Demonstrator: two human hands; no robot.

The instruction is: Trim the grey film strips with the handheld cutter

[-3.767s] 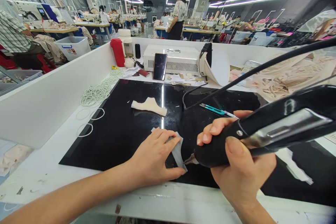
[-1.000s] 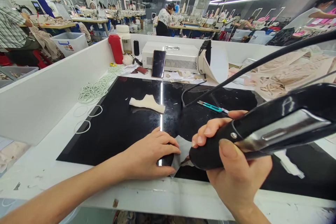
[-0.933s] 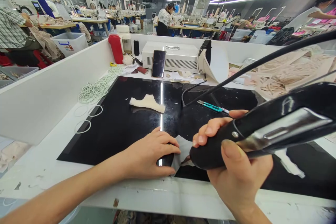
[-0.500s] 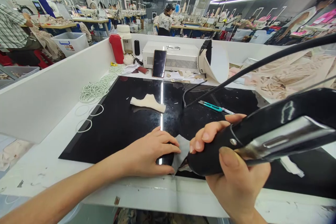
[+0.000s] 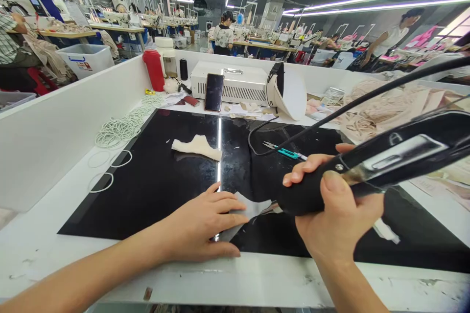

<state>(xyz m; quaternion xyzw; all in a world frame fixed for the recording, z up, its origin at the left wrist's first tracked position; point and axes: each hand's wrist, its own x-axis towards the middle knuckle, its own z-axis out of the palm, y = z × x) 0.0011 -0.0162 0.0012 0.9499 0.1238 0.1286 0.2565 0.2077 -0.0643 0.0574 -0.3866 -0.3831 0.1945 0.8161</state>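
Note:
My right hand (image 5: 336, 205) is wrapped round a black corded hand tool (image 5: 396, 161) with a silver lever along its side and a thick dark grip. Its shiny metal tip (image 5: 272, 208) touches the right end of a small grey fabric piece (image 5: 252, 205). On that same piece my left hand (image 5: 209, 225) lies with fingers spread, pressing it against the glossy black mat (image 5: 147, 195). Some of the fabric is hidden under the fingers. Farther back rests a cream fabric cutout (image 5: 197, 146). Turquoise thread snips (image 5: 286, 151) lie beyond the tool.
The tool's black cable (image 5: 348, 105) arcs over the mat's right side. Pale green elastic loops (image 5: 117, 129) pile up at the left. A phone (image 5: 214, 92) leans on a white machine box (image 5: 242, 85), near a red bottle (image 5: 153, 69). Beige cloth (image 5: 389, 107) heaps at right.
My right hand has lifted and shifted the tool slightly rightward, so its metal tip now shows at the fabric. My left hand has slid a little left with fingers more spread. The view has shifted.

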